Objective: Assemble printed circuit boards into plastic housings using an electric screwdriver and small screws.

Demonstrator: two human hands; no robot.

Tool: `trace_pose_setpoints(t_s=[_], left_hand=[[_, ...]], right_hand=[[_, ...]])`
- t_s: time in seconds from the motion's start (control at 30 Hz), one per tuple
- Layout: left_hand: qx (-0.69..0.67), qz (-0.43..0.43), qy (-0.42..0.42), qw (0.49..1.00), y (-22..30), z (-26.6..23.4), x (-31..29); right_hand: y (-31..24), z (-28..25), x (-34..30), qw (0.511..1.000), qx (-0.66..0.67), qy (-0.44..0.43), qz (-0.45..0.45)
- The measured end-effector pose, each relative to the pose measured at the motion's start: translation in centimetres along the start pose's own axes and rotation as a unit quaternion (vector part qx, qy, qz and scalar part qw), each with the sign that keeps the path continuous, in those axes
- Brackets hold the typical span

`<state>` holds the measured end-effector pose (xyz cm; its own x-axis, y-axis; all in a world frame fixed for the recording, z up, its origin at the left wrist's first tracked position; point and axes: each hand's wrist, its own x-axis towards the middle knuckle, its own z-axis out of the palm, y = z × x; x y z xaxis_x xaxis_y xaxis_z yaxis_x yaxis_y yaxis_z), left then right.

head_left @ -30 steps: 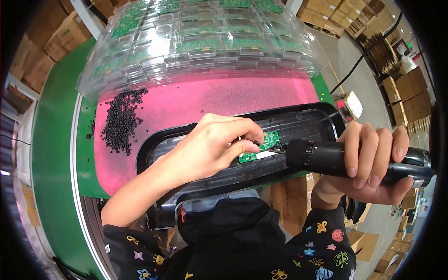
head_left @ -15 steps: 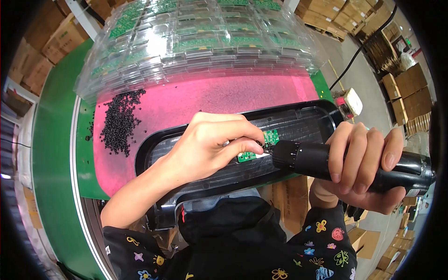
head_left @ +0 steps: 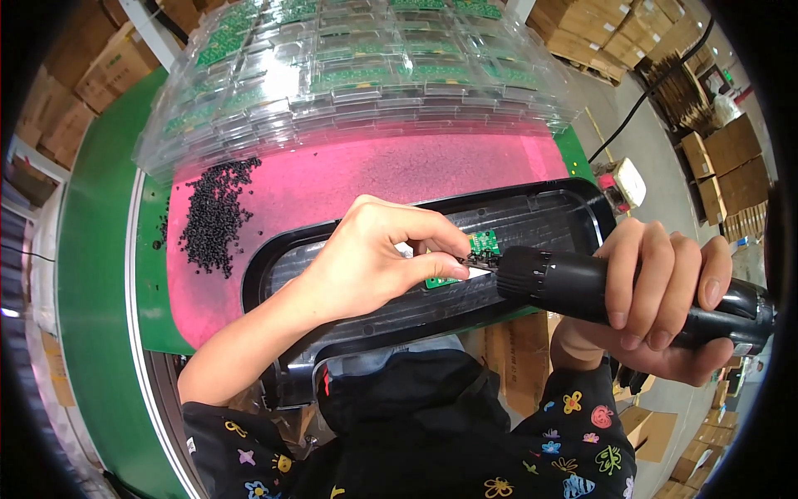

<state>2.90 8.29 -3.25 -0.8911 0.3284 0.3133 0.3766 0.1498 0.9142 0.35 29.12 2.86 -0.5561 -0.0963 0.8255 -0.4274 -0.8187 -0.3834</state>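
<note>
A: The small green circuit board point(head_left: 480, 249) is seen inside the long black plastic housing point(head_left: 532, 208), near its middle, beside a white label.

B: It is pinned there by the left hand point(head_left: 366, 266); its fingers point(head_left: 445, 268) are pinched together right at the board's edge.

A: The black electric screwdriver point(head_left: 573, 287) is gripped by the right hand point(head_left: 665, 299), all fingers clenched round the barrel, and its tip is laid against the board.

B: The housing is rested on a pink foam mat point(head_left: 374, 175) on the green bench point(head_left: 100, 274).

A: A heap of small black screws point(head_left: 212, 216) is spread on the mat's left side, well apart from the hands.

B: Behind the mat, stacked clear plastic trays of green boards point(head_left: 349, 66) are seen; cardboard boxes point(head_left: 723, 158) are piled to the right.
</note>
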Motion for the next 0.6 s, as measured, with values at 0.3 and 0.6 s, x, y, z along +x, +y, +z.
trace_pose_setpoints(t_s=[0.3,0.6], left_hand=[[-0.049,-0.078,-0.054,0.994,0.1,-0.2,0.3],[0.234,0.013,0.045,0.971,-1.6,-0.7,0.3]], right_hand=[[0.4,-0.3,-0.1,0.999,-0.016,-0.024,0.023],[4.4,-1.4,-2.1,0.971,-0.126,0.001,0.205]])
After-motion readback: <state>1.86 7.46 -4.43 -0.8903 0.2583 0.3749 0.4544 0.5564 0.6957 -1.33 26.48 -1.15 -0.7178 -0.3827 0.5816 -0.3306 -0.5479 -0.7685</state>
